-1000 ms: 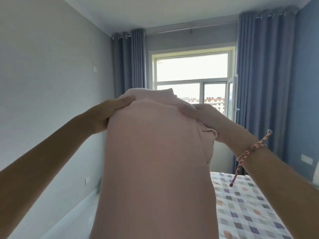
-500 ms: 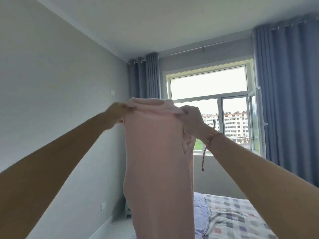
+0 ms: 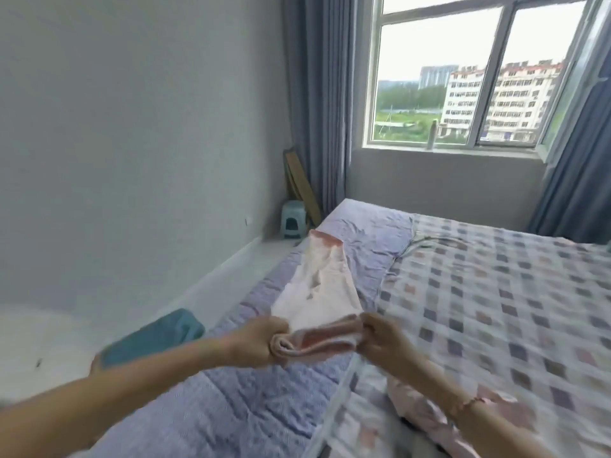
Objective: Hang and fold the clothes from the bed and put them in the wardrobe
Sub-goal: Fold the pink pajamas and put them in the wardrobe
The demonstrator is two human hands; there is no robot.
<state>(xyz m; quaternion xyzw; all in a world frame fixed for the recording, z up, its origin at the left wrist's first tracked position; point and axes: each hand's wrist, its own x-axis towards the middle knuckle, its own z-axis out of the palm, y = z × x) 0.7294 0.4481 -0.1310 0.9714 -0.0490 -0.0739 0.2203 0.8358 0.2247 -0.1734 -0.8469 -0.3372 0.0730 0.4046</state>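
Pink garment [image 3: 319,285]: a long, pale pink piece. Its near end is bunched into a thick roll between the two hands, and the rest runs away from the grip, with its far part resting on the bed [image 3: 347,209].
Left hand [image 3: 261,342]: fingers curled tight round the left end of the roll.
Right hand [image 3: 383,342]: fingers and thumb pinch the right end, so the hands are near each other with only the roll between them.
Lavender quilt [image 3: 231,408]: lies under the garment and spreads below the grip and to its left.
Checked blanket [image 3: 496,292]: starts just right of the grip and covers the rest of the bed.
Second pink cloth [image 3: 509,411]: lies on the blanket under the right forearm, nearer the person than the grip. It is blurred.
Cord bracelet [image 3: 469,403]: on the right wrist.
Teal thing [image 3: 155,338]: on the floor left of the grip, too blurred to name.
Stool [image 3: 292,219]: on the floor in the corner, beyond the garment's far end, with boards [image 3: 302,183] leaning behind it.
Window [image 3: 463,77]: far beyond the grip, up and to the right, with a curtain [image 3: 317,94] at its left.
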